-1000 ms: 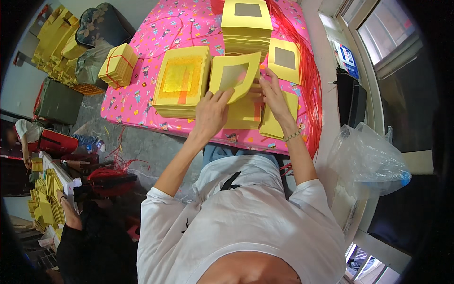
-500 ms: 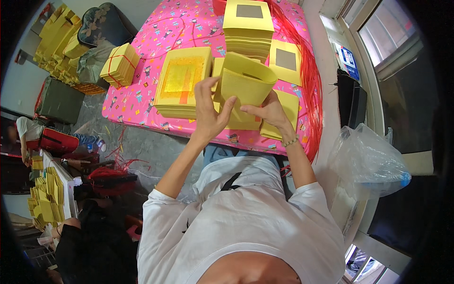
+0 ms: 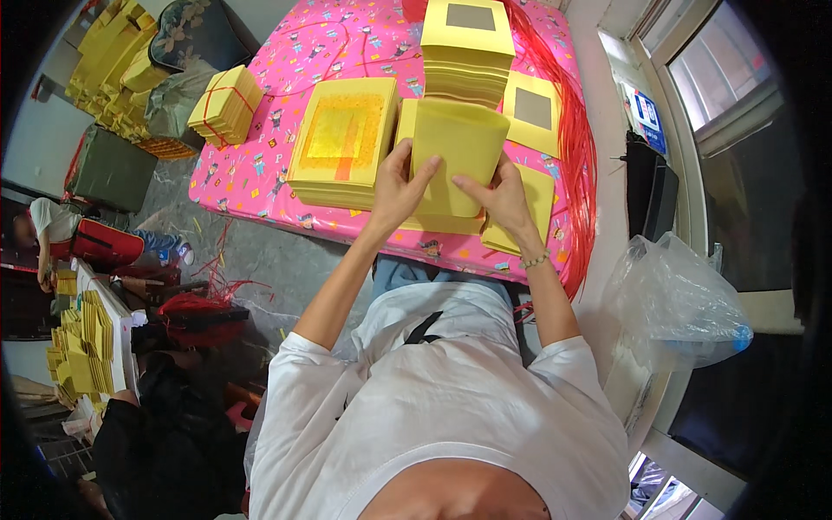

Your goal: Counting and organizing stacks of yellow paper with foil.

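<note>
Paper [image 3: 459, 143], yellow, pinched by left hand [image 3: 399, 192] at its eight o'clock edge and right hand [image 3: 505, 202] at its four o'clock; tall yellow stack [image 3: 467, 74] at twelve; gold-patched stack [image 3: 343, 139] at nine.

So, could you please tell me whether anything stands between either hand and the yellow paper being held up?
Nothing visible does: the left hand and right hand both touch the held yellow paper directly, one at each side. Beyond it stands a tall yellow stack, which blocks neither hand.
</note>
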A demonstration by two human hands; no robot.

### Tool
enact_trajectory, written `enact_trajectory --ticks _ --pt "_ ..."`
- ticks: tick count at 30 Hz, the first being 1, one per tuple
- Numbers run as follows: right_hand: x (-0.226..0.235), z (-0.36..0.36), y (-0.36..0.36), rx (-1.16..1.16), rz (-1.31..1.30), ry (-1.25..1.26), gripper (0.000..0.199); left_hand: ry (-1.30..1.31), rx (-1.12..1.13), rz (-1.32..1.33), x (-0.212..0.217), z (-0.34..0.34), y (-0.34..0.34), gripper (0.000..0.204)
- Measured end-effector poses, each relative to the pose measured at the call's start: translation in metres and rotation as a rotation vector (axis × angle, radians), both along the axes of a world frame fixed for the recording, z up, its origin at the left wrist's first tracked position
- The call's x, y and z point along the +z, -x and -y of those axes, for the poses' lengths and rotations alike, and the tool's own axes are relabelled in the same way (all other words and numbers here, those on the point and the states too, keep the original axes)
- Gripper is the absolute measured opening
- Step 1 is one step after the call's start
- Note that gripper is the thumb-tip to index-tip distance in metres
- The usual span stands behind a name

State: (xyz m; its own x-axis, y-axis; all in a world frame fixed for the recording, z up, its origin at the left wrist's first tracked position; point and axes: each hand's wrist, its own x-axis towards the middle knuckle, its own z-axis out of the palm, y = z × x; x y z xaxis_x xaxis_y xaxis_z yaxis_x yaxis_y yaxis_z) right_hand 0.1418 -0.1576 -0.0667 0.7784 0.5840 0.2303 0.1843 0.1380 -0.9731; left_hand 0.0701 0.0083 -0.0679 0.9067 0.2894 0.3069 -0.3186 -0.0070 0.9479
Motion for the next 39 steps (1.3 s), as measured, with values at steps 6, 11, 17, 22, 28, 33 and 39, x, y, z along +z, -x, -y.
enact_trajectory --ticks 6,11,17,22,28,33,39 --pt "0.009 0.001 -0.005 -0.003 -0.128 -0.067 0.045 0.296 -0.102 -0.385 0.043 0.005 -0.002 0.051" --pt "0.009 0.003 -0.002 -0.019 -0.227 -0.028 0.041 0.323 -0.102 -0.483 0.020 -0.002 -0.010 0.055" --pt "0.012 0.004 -0.002 -0.018 -0.281 -0.003 0.046 0.334 -0.127 -0.509 0.033 0.005 -0.005 0.060" --pt "0.011 0.003 -0.002 -0.030 -0.237 -0.022 0.046 0.312 -0.050 -0.527 0.046 0.013 0.001 0.055" --pt "0.009 0.004 0.003 -0.050 -0.044 -0.025 0.056 0.129 -0.216 -0.234 0.018 0.008 -0.003 0.039" --pt "0.013 0.005 0.016 -0.089 0.037 -0.035 0.062 0.092 -0.019 0.004 0.006 0.026 0.003 0.041" --pt "0.019 0.012 0.022 -0.049 -0.045 -0.065 0.065 0.121 -0.063 0.034 0.012 0.031 0.014 0.048"
